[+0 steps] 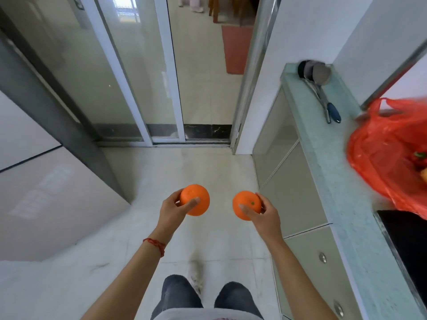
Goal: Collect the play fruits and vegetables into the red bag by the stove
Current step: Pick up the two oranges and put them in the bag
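My left hand (172, 210) grips a play orange (196, 197) in front of me, above the floor. My right hand (265, 214) grips a second play orange (245, 204) whose green stem dot faces me. The two oranges sit side by side, a little apart. The red plastic bag (381, 158) stands open on the pale green counter (328, 158) at the right, beside the black stove (406, 241). Inside the bag I see a red play fruit with a green stem (419, 158) and something yellow-orange at the frame edge.
Metal ladles with a blue handle (323, 91) lie on the counter's far end. Cabinet doors (298, 195) run below the counter. Sliding glass doors (129, 72) stand ahead, partly open onto a room with a red mat (235, 49). A grey fridge (46, 181) is at the left.
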Demonstrator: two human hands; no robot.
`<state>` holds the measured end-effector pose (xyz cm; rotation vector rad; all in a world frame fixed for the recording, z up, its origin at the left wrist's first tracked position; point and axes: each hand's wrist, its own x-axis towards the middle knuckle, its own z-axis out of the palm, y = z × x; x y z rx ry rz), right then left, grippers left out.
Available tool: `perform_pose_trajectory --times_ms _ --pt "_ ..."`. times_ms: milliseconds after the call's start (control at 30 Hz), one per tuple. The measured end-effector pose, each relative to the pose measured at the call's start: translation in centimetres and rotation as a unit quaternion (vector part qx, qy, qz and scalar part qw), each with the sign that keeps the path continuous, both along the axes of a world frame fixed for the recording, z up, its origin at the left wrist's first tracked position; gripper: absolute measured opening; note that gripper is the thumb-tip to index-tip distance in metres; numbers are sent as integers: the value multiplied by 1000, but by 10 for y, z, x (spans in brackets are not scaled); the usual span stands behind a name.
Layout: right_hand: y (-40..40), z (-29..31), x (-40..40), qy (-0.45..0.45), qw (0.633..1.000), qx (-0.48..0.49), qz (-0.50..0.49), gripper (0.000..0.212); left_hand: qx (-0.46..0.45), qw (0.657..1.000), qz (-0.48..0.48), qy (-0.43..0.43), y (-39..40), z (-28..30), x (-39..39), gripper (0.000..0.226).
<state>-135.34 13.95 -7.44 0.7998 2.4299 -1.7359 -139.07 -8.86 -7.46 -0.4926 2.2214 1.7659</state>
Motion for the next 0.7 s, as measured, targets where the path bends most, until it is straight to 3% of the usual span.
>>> perform_pose_trajectory --times_ms 333,700 --pt "5 3 -96 -9 999 3 -37 65 -7 999 -47 -13 14 -2 -118 55" --pt "77 1 -202 7 995 -9 -98 64 -13 992 -125 -1 100 8 -247 54"
